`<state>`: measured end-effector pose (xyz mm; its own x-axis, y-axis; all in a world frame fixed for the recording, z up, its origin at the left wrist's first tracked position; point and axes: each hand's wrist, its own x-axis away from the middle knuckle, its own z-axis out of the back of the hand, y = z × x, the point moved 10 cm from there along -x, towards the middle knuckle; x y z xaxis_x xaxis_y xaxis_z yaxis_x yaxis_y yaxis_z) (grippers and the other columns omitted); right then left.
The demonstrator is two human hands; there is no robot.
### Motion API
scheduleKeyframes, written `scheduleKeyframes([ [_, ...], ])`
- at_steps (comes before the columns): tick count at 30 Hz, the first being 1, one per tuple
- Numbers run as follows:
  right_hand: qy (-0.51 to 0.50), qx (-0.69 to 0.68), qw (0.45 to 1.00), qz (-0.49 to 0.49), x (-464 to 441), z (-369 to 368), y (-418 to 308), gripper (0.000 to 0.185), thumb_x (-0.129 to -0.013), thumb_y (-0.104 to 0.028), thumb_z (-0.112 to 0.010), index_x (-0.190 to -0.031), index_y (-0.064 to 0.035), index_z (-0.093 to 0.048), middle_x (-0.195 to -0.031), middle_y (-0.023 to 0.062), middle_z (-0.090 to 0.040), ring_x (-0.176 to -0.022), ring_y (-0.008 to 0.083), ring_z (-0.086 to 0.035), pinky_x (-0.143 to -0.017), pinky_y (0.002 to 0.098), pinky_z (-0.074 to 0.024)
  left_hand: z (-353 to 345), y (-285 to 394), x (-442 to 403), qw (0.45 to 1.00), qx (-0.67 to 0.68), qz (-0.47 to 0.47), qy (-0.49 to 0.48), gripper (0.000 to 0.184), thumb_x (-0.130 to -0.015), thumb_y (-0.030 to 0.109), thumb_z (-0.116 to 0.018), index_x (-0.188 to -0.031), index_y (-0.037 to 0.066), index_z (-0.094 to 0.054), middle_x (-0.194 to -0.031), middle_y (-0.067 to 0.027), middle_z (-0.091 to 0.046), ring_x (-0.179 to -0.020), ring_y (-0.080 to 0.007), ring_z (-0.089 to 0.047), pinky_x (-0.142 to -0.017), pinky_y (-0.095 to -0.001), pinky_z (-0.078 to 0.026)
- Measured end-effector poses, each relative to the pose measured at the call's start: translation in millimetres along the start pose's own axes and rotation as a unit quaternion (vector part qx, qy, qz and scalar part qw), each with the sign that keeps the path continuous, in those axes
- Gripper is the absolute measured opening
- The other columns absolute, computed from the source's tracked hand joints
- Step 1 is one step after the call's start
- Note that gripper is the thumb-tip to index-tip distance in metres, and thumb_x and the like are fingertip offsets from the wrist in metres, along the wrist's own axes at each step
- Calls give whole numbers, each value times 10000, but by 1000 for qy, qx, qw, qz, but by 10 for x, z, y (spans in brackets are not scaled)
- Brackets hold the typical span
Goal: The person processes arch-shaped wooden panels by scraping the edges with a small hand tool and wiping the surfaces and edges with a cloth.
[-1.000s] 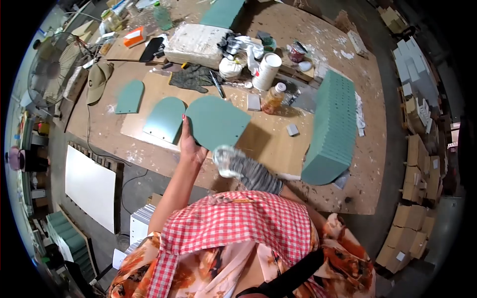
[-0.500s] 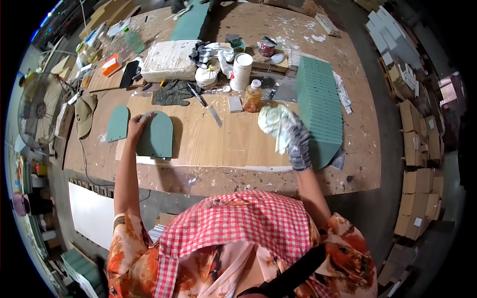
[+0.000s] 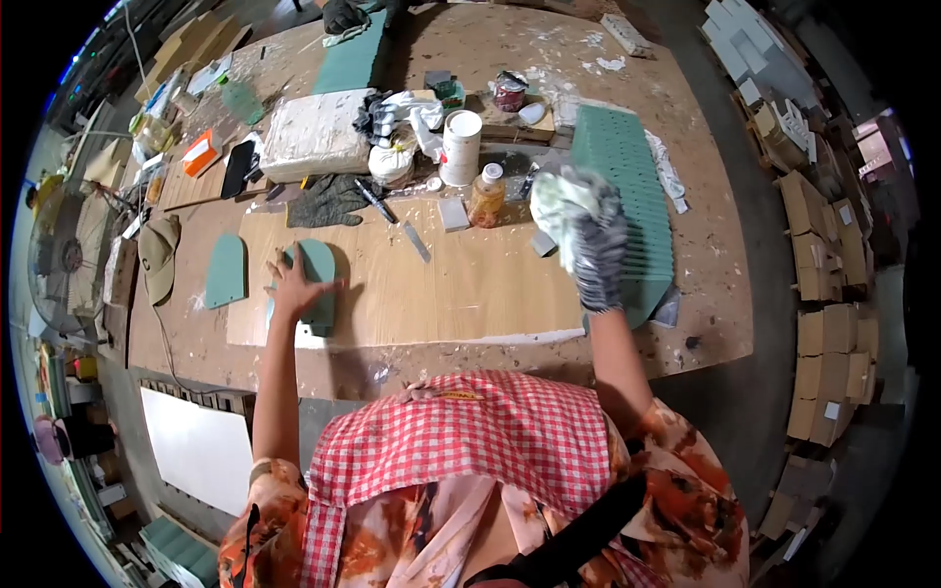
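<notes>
My bare left hand [image 3: 292, 286] has its fingers spread over a green arched board [image 3: 320, 263] on the wooden panel; whether the palm presses on it I cannot tell. Another green arched board [image 3: 226, 270] lies just left of it. On my right hand [image 3: 599, 257] is a grey striped glove, and it grips a whitish-green cloth [image 3: 566, 204], both smeared by motion. That hand is beside the long row of green ridged boards [image 3: 624, 167] at the right. A small grey pad [image 3: 543, 243] lies just below the cloth.
Behind the wooden panel [image 3: 470, 299] stand a white canister [image 3: 460, 147] and an amber bottle [image 3: 486, 196]. A metal scraper [image 3: 417, 241], a marker [image 3: 372, 199] and a dark glove [image 3: 325, 201] lie nearby. A cap [image 3: 160, 260] is at left. Gloved hands of another person [image 3: 345, 18] show at the far edge.
My left hand has let go of the arched board's upper left edge and spread out over it. My right hand has moved slightly right with the cloth. The view has shifted a little.
</notes>
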<state>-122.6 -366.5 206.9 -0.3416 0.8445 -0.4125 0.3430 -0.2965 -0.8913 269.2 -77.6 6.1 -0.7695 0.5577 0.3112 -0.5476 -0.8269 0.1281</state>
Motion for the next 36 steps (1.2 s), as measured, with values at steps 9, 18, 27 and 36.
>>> scheduleKeyframes([
  [9, -276, 640, 697, 166, -277, -1133, 1595, 385, -755, -158, -618, -1131, -82, -582, -1295, 137, -484, -1217, 320, -414, -1035, 431, -327, -212, -292, -142, 996, 15, -86, 8, 1360, -343, 435, -879, -1474, 254, -145, -1498, -148, -151, -1347, -410, -196, -942, -671, -295],
  [18, -170, 546, 808, 141, -401, -960, 996, 429, -709, -109, -644, -1121, -42, -546, -1140, 203, -510, -999, 357, -522, -900, 451, -419, 39, -61, 81, 997, 25, -65, -19, 1399, -319, 386, -894, -1477, 233, -124, -1476, -251, -153, -1342, -439, -192, -965, -665, -275],
  [27, -208, 594, 773, 74, -299, -915, 1209, 189, -807, -74, -525, -984, -19, -563, -948, 200, -577, -814, 319, -619, -710, 405, -507, 74, -6, 129, 999, -23, -35, 5, 1313, -407, 487, -868, -1475, 291, -130, -1516, -146, -89, -1363, -411, -150, -1009, -650, -196],
  [36, -332, 683, 649, 47, -432, -966, 1471, 317, -746, -146, -644, -1030, -13, -595, -982, 207, -617, -929, 314, -610, -780, 387, -512, 649, 1455, 1001, 909, 184, -304, 219, 692, -660, 297, -759, -1289, 191, -489, -1396, -124, -354, -1268, -348, -320, -1025, -501, -229],
])
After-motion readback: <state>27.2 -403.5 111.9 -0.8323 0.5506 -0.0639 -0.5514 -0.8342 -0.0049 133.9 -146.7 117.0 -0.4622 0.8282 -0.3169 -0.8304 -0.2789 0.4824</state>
